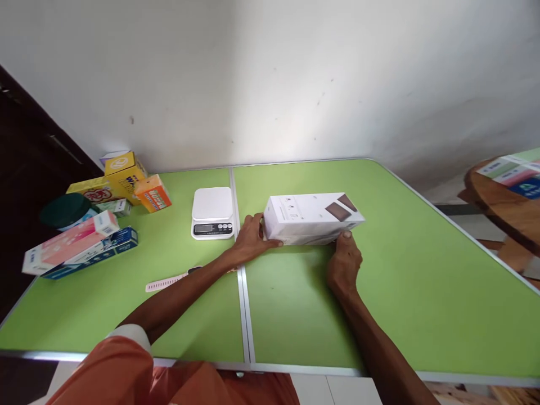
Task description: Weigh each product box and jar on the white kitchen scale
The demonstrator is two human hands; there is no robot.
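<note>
A long white cardboard box with small printed drawings and brown rectangles on top is held just right of the table's centre seam. My left hand grips its left end, thumb along the front face and fingers behind the corner. At the front right corner, my right hand is closed on the box, thumb at the edge; its other fingers are mostly hidden. A white digital kitchen scale lies left of my left hand, its platform bare. Partly under my left forearm is a pale pink strap with a dark end.
On the green folding table, several cartons crowd the left side, including a yellow box, an orange box, a pink box and a dark-lidded container. A wooden stool carrying packages stands beyond the right edge.
</note>
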